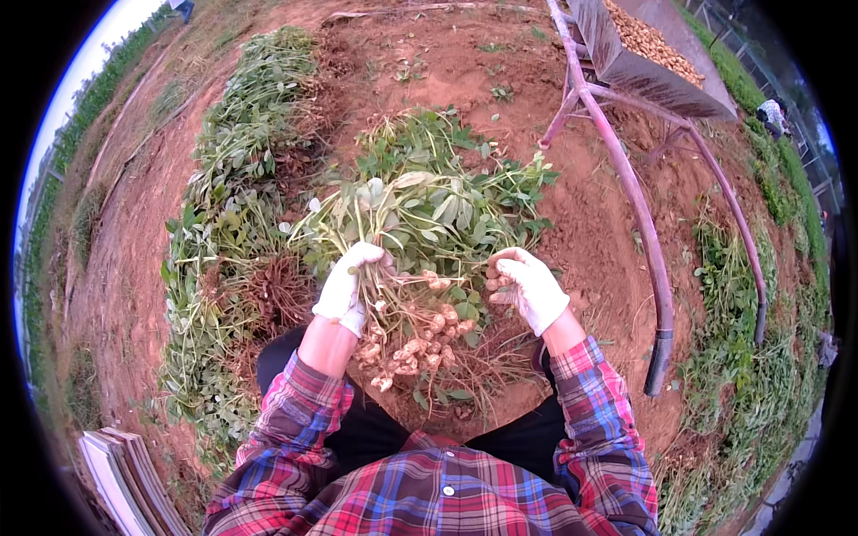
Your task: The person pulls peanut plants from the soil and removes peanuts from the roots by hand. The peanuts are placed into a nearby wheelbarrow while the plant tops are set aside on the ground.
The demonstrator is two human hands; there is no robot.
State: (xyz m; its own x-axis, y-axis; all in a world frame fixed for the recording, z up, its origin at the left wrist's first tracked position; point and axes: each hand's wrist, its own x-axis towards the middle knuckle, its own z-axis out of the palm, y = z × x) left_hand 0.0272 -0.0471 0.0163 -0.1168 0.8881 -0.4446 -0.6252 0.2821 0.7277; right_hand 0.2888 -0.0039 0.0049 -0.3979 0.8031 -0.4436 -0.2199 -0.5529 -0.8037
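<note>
My left hand (348, 285), in a white glove, is closed around the stems of a peanut plant (375, 221). Its leaves spread away from me, and a cluster of peanut pods (415, 348) hangs from the roots on my side of the fist. To the right, my white-gloved right hand (526, 285) has its fingers curled on a few peanut pods (496, 278); a thin stem runs towards them from the bunch. Beneath and beyond the hands lies a heap of leafy peanut plants (429, 144) on reddish soil.
Pulled peanut plants form a long row (228, 174) on the left. A metal wheelbarrow (643, 74) holding pods stands at the upper right, its handles (637, 214) reaching towards me. More plants (737, 402) lie at the right. Stacked boards (127, 482) are at the lower left. A person (774, 117) is far right.
</note>
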